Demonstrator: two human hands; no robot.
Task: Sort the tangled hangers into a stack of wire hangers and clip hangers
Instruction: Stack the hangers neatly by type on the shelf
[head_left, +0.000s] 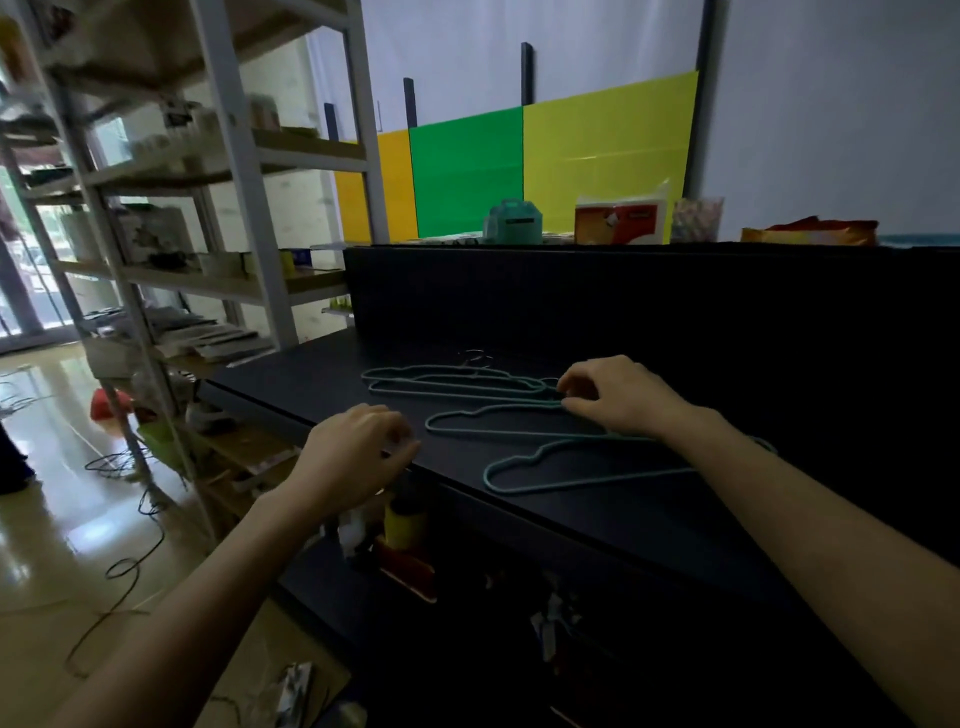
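Note:
Several teal wire hangers lie on the black table (322, 384). A far pair (452, 384) overlaps, with small metal hooks (475, 358) behind it. A middle hanger (493, 422) lies in front, and a near hanger (566, 470) lies closest to the table edge. My right hand (613, 397) rests on the right end of the middle hanger, fingers pinched on its wire. My left hand (358, 447) hovers at the table's front edge with fingers curled; whether it holds anything is unclear. No clip hanger is clearly visible.
A black back panel (571, 291) walls the table's far side, with a teal box (514, 221) and packets on top. White shelving (223, 171) stands to the left. Cables trail on the glossy floor (62, 519). Clutter sits under the table edge.

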